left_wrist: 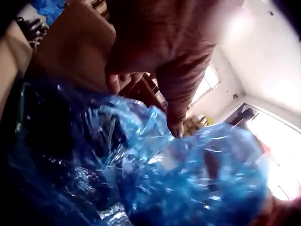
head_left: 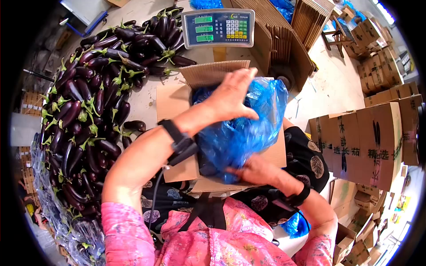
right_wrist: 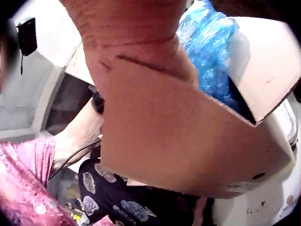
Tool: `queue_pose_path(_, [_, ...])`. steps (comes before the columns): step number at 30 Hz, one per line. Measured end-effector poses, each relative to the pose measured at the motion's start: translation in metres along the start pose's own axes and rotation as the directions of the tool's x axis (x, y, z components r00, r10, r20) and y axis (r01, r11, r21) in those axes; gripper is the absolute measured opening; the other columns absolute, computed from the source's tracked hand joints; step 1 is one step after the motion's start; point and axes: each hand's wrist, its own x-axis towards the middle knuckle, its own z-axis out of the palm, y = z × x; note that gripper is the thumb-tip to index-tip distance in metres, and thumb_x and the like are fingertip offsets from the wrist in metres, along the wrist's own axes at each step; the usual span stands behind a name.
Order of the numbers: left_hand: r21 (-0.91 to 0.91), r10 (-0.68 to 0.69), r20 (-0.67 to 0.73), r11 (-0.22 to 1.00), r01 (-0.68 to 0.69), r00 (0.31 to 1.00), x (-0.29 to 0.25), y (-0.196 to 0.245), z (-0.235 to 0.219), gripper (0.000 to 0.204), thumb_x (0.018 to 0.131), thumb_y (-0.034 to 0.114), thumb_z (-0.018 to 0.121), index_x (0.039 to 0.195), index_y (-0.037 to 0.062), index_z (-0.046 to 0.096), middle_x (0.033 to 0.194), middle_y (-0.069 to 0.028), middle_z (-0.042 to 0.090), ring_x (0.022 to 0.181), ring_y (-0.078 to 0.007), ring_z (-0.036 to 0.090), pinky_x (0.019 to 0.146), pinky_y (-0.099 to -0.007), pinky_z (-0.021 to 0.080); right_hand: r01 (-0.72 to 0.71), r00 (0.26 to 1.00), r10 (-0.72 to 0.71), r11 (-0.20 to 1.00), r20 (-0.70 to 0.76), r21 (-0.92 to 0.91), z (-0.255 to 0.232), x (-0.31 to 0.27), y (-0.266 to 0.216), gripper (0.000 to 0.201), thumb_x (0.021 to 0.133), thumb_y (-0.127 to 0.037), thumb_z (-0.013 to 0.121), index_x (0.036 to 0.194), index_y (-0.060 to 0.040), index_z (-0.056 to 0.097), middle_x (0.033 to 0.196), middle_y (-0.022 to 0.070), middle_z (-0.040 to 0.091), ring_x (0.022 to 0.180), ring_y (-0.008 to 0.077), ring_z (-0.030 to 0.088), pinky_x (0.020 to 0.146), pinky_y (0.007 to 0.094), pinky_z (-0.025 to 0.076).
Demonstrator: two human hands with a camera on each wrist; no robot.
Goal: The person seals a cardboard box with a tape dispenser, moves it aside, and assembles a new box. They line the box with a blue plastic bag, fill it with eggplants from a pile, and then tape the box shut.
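Eggplant heap (head_left: 88, 102) at 9 o'clock, much unpacked. Box (head_left: 177, 104) at centre, flaps open, unsealed. Blue liner (head_left: 242, 128) bunched over fill. Left hand (head_left: 233, 95) flat on liner, fingers straight, together. Right hand (head_left: 253, 170) at 5 o'clock pinches liner edge.

One open brown cardboard box (head_left: 177, 99), four flaps showing. One crinkled blue plastic liner bag (head_left: 242, 133) inside it. One grey digital weighing scale (head_left: 218, 27) with three green readouts. One heap of dark purple eggplants with green stems (head_left: 88, 97), too many to count, dozens at least. Two bare hands: left hand (head_left: 230, 95), right hand (head_left: 253, 170). Two black wrist-worn cameras, one per wrist. Three printed brown cartons with Chinese characters (head_left: 359, 142) in the near stack at right; more flat and stacked cartons behind, count unclear. One more blue plastic scrap (head_left: 295, 225) near the person's right elbow.
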Motion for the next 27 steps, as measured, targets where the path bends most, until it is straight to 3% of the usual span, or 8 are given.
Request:
queue_pose_path(1, [0.081,0.088,-0.027,0.993,-0.086,0.996,0.001,-0.008,0.02,0.093,0.065,0.031,0.086,0.142,0.0038,0.041,0.126,-0.0238,0.049,0.123,-0.036,0.048,0.1,-0.0419,0.046,0.126,0.992,-0.121,0.985,0.045,-0.116,0.006,-0.002,0.002,0.024,0.097,-0.023,0.058,0.108,-0.0036,0.067,0.096,0.0237,0.069,0.091,0.0427,0.065,0.083,0.0473,0.051])
queue_pose_path(7, [0.085,-0.165,0.319,0.986,0.145,0.933,-0.004,-0.017,0.034,0.023,0.075,0.012,0.065,0.097,0.0036,0.062,0.097,-0.0203,0.061,0.093,-0.0409,0.06,0.081,-0.0486,0.049,-0.178,0.971,0.224,0.912,0.086,-0.369,-0.026,-0.018,0.013,0.033,0.097,-0.033,0.058,0.104,-0.0027,0.069,0.098,0.0245,0.068,0.098,0.0453,0.062,0.088,0.0489,0.048])
queue_pose_path(9, [-0.009,-0.051,0.164,0.999,0.053,0.985,-0.016,-0.029,0.006,0.02,0.077,0.008,0.06,0.096,0.0028,0.062,0.09,-0.0155,0.064,0.087,-0.0365,0.064,0.078,-0.0428,0.052,-0.01,0.989,-0.034,0.953,-0.141,-0.304,-0.043,-0.023,0.001,0.023,0.094,-0.02,0.063,0.109,-0.0025,0.066,0.102,0.0228,0.067,0.099,0.0448,0.06,0.087,0.0477,0.047])
queue_pose_path(11, [-0.242,0.047,0.13,0.97,-0.014,0.99,-0.024,-0.034,-0.022,0.025,0.077,0.005,0.059,0.102,0.002,0.062,0.093,-0.0101,0.066,0.089,-0.0286,0.065,0.08,-0.0369,0.052,-0.078,0.943,0.007,0.977,-0.333,-0.199,-0.046,-0.022,-0.005,0.023,0.091,-0.009,0.065,0.113,-0.0037,0.064,0.108,0.0228,0.065,0.102,0.0444,0.058,0.087,0.0468,0.047])
queue_pose_path(14, [-0.402,-0.269,0.479,0.779,0.481,0.836,-0.039,-0.015,-0.044,0.031,0.074,0.01,0.064,0.103,-0.0008,0.062,0.098,-0.0162,0.066,0.095,-0.0329,0.065,0.086,-0.0418,0.051,-0.152,0.909,0.017,0.944,-0.417,-0.293,-0.039,-0.016,0.009,0.025,0.092,-0.011,0.065,0.116,-0.0051,0.061,0.114,0.0203,0.062,0.109,0.0407,0.055,0.096,0.0465,0.043])
queue_pose_path(19, [-0.362,0.055,0.328,0.929,0.072,0.943,-0.058,0.001,0.014,0.077,0.076,0.01,0.072,0.145,0.0069,0.037,0.126,-0.0239,0.057,0.116,-0.0379,0.058,0.098,-0.0453,0.046,-0.09,0.912,-0.009,0.971,-0.41,-0.221,-0.024,-0.007,0.023,0.026,0.089,0.0,0.058,0.114,-0.0024,0.061,0.113,0.0195,0.062,0.107,0.0388,0.056,0.096,0.0427,0.044])
queue_pose_path(24, [-0.089,-0.13,0.66,0.965,0.248,0.74,-0.037,0.002,0.019,0.037,0.077,0.012,0.067,0.114,0.0045,0.063,0.101,-0.0188,0.066,0.106,-0.0414,0.058,0.089,-0.0466,0.047,-0.073,0.919,-0.037,0.962,-0.393,-0.262,-0.035,-0.007,0.012,0.04,0.085,0.005,0.055,0.123,-0.0048,0.056,0.116,0.0196,0.059,0.113,0.0367,0.054,0.098,0.0426,0.042])
queue_pose_path(27, [-0.096,-0.061,0.581,0.985,0.143,0.812,-0.056,-0.007,-0.007,0.033,0.076,0.013,0.069,0.108,0.005,0.065,0.093,-0.0174,0.062,0.098,-0.0399,0.059,0.083,-0.046,0.048,-0.026,0.905,-0.162,0.901,-0.392,-0.433,-0.043,-0.005,0.006,0.04,0.086,0.004,0.055,0.124,-0.005,0.056,0.122,0.0208,0.058,0.115,0.0382,0.053,0.099,0.0429,0.042])
